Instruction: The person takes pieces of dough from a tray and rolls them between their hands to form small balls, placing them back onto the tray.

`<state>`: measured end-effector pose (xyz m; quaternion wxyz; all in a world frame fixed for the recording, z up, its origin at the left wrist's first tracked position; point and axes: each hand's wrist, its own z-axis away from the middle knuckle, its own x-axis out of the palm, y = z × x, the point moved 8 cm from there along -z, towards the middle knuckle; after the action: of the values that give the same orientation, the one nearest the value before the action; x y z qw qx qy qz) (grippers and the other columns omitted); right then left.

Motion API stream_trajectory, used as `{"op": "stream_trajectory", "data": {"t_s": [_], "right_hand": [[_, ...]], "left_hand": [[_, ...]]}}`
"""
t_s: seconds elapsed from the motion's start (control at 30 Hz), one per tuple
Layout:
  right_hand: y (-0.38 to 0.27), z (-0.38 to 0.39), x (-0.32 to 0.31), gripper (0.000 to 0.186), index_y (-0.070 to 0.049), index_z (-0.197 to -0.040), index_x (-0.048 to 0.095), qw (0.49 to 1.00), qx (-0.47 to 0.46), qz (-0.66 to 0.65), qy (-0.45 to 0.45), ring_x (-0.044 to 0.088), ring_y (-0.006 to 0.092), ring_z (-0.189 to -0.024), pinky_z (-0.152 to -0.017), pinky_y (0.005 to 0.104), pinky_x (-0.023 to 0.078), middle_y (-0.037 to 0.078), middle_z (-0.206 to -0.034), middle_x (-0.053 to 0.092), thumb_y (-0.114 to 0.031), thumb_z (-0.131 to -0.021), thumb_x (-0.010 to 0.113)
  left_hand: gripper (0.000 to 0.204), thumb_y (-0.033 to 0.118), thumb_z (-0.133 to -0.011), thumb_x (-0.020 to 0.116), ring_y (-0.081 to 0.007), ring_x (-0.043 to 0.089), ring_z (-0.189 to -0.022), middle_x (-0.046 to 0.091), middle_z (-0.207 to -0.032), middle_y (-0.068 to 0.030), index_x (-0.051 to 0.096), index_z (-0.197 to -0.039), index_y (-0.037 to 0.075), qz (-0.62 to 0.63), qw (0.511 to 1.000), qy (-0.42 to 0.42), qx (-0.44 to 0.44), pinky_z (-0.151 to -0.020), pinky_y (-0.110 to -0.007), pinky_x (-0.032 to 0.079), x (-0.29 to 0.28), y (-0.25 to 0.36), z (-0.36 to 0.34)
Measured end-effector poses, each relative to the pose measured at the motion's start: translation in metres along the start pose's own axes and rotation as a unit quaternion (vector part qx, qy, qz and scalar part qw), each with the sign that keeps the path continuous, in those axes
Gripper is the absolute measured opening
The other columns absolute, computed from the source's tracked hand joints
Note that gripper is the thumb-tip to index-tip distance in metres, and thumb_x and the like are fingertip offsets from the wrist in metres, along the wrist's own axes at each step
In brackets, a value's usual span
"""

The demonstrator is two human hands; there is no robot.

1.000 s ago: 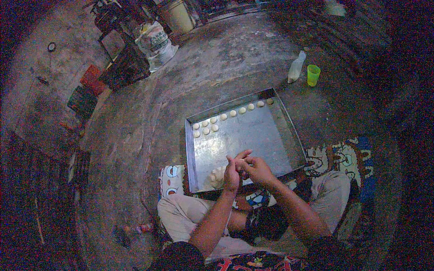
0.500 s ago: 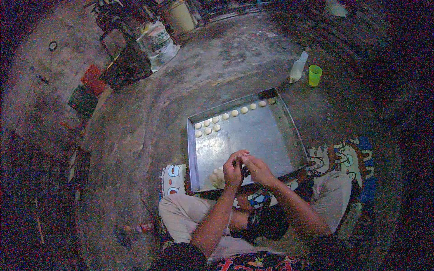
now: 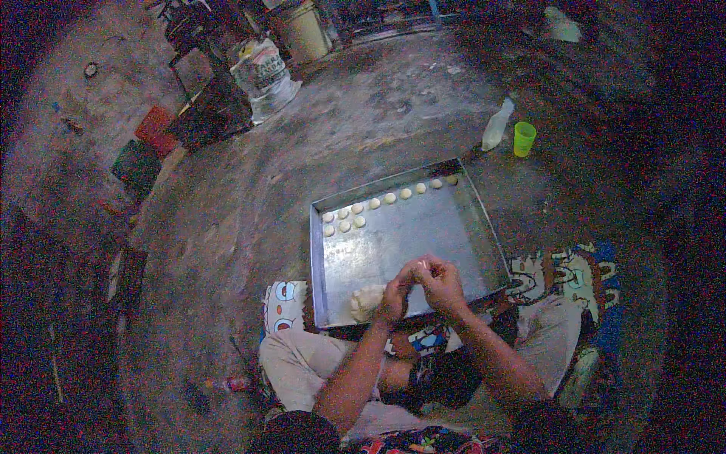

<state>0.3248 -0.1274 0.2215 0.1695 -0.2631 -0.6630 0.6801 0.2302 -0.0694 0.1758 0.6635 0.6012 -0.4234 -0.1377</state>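
My left hand and my right hand meet over the near part of a shallow square metal tray. Their fingers are closed together at the tips, around a small pale piece of dough that is mostly hidden. Just left of my left hand, a larger lump of dough rests in the tray's near left corner. Several small round dough balls lie in a row along the tray's far side, with a short second row at its left end.
A green cup and a pale plastic bag stand on the floor beyond the tray. Farther off are a white sack, a bucket, and a red and green box. My crossed legs rest on a patterned mat.
My hands have turned and shifted slightly right and nearer, staying together. More of the large dough lump now shows beside my left hand. The whole view has tilted a little.
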Motion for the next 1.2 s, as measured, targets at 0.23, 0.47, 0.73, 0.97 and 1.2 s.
{"op": "stream_trajectory", "data": {"t_s": [0.23,0.47,0.73,0.97,1.2], "right_hand": [[-0.002,-0.005,-0.003,0.036,-0.001,-0.071,0.059,0.999,-0.028,0.024,0.009,0.048,0.0088,-0.054,-0.049,0.0293,0.038,0.004,-0.055,0.052,-0.029,-0.094,0.057],[-0.034,0.003,0.014,0.040,-0.003,-0.104,0.058,0.904,-0.154,0.397,-0.025,0.059,0.0228,-0.067,-0.063,0.0378,0.049,0.014,-0.093,0.060,-0.038,-0.087,0.066],[-0.014,-0.023,0.012,0.029,-0.002,-0.102,0.061,0.962,-0.195,0.179,-0.074,0.058,0.0256,-0.064,-0.061,0.0360,0.048,0.012,-0.088,0.060,-0.028,-0.089,0.066],[-0.004,-0.024,0.003,0.022,0.000,-0.093,0.064,0.970,-0.157,0.183,-0.022,0.059,0.0201,-0.064,-0.059,0.0352,0.045,0.012,-0.075,0.063,-0.020,-0.096,0.056],[0.034,-0.026,0.010,0.030,0.000,-0.093,0.067,0.989,-0.037,0.100,-0.100,0.060,0.0131,-0.064,-0.062,0.0323,0.048,0.008,-0.072,0.065,-0.024,-0.099,0.049]], "left_hand": [[0.035,0.029,-0.095,0.060,-0.0115,0.055,-0.090,0.062,-0.104,-0.0009,0.061,-0.119,0.004,-0.034,0.998,0.039,-0.046,-0.079,-0.027,0.046,-0.020,-0.012,-0.001],[0.023,0.020,-0.097,0.057,-0.0093,0.054,-0.078,0.061,-0.088,-0.0005,0.061,-0.110,0.001,-0.096,0.990,0.098,-0.016,-0.073,-0.024,0.046,-0.050,-0.019,0.005],[0.019,0.019,-0.095,0.060,-0.0078,0.052,-0.072,0.063,-0.082,-0.0010,0.064,-0.094,0.000,-0.173,0.958,0.226,0.018,-0.065,-0.024,0.044,-0.051,-0.004,-0.003],[0.027,0.025,-0.092,0.065,-0.0109,0.057,-0.073,0.063,-0.089,-0.0018,0.064,-0.105,0.002,-0.260,0.953,0.146,0.056,-0.069,-0.026,0.049,-0.032,0.022,-0.003],[0.025,0.020,-0.090,0.064,-0.0221,0.065,-0.084,0.065,-0.101,-0.0113,0.067,-0.108,0.004,-0.454,0.864,0.168,0.139,-0.074,-0.032,0.051,-0.007,0.058,0.000]]}}
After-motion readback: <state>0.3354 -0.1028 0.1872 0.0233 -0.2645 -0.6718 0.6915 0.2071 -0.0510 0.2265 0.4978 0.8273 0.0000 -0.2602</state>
